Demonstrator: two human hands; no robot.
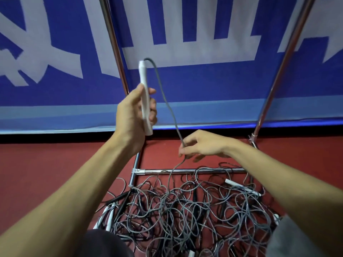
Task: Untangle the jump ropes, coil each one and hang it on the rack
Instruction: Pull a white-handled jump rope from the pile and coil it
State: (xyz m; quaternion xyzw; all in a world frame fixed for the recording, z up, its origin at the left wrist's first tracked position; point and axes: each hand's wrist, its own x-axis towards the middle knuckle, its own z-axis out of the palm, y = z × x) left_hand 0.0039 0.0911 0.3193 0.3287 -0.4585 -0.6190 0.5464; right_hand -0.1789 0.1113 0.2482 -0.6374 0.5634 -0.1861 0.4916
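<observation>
Head view: grey rope [168,106] pinched between right hand [204,145] fingers [193,139].

Brightness: moderate and even, with saturated blues and reds.
Glare: thin bright streaks along the chrome rack poles [113,45].
Shadows: soft; a dark band below the banner [204,86], at the edge of the floor [46,164].
Distortion: wide-angle bowing toward the edges.
Focus: crisp centre, softer lower corners.
</observation>
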